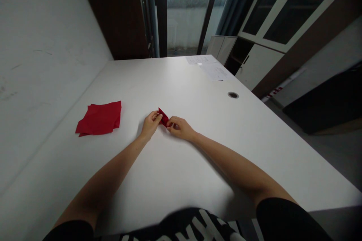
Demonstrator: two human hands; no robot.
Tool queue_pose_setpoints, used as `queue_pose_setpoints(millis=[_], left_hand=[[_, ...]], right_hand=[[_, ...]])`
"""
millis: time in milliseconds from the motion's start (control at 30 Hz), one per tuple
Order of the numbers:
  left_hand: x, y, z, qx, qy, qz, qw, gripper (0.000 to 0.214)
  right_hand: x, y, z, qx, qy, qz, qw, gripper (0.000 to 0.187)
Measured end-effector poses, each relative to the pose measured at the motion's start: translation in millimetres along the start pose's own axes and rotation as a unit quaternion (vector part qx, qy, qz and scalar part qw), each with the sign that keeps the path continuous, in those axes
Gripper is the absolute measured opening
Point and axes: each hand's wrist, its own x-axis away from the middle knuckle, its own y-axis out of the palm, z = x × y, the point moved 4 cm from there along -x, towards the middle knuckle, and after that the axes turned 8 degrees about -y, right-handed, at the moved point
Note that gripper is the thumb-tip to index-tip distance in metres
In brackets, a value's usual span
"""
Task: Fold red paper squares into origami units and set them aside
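A small folded piece of red paper (163,117) is held between my two hands, just above or on the white table (181,180). My left hand (151,123) pinches its left side, with the thumb on the near face. At the lower right edge of the paper, the fingertips of my right hand (180,127) are closed on it. Part of the paper is hidden behind my fingers, so its full folded shape does not show. Left of my hands lies a loose stack of flat red paper sheets (100,118), their edges out of line.
Printed white sheets (215,70) lie at the table's far right. A round cable hole (233,95) sits near the right edge. A wall (42,52) borders the table's left side. White cabinets (260,64) and a glass door (186,19) stand beyond the table.
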Motion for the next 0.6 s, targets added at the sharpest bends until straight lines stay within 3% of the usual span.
queue_pose_setpoints(millis=[133,400,600], left_hand=[[1.2,1.8,3.1,-0.025,0.001,-0.027,0.999,0.038],[8.3,12.2,-0.3,-0.008,-0.012,-0.067,0.998,0.052],[11.5,18.2,1.5,0.001,0.004,-0.098,0.995,0.078]], right_hand=[[-0.1,0.8,6.4,-0.059,0.031,-0.008,0.998,0.008],[-1.1,-4.4,-2.6,0.094,-0.040,0.075,0.992,0.011],[-1.6,-8.2,-2.4,0.011,0.011,0.115,0.993,0.022]])
